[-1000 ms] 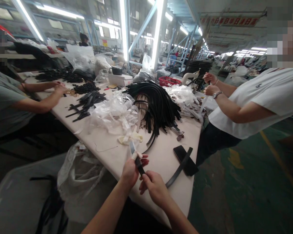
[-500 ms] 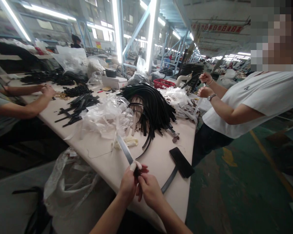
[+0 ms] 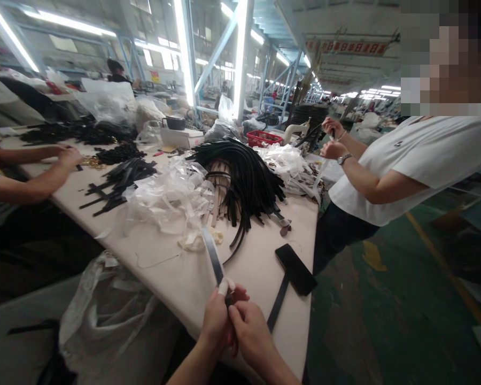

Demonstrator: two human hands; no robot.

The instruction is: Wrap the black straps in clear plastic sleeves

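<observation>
My left hand (image 3: 218,315) is closed on a dark strap (image 3: 213,259) that runs up and away over the pale table (image 3: 164,275). A white covering shows on one of its fingertips. Close against it, my right hand (image 3: 250,326) pinches at the same spot; the fingers hide most of what lies between them. Another dark strap (image 3: 278,303) extends from beside my right hand to under a black phone (image 3: 295,269). A big bundle of black straps (image 3: 252,179) lies beyond my hands, beside crumpled white plastic strips (image 3: 166,198).
At the right a person in a white shirt (image 3: 388,171) stands holding a strip. Another person's hands (image 3: 66,158) work at the left, near black strap piles (image 3: 122,179). A red basket (image 3: 264,138) and a white box (image 3: 184,138) are farther back. A plastic bag (image 3: 104,315) hangs below the table's left edge.
The view has shifted slightly. My hands sit a little lower and to the right in it, still together at the strap. The strap by the phone looks straighter.
</observation>
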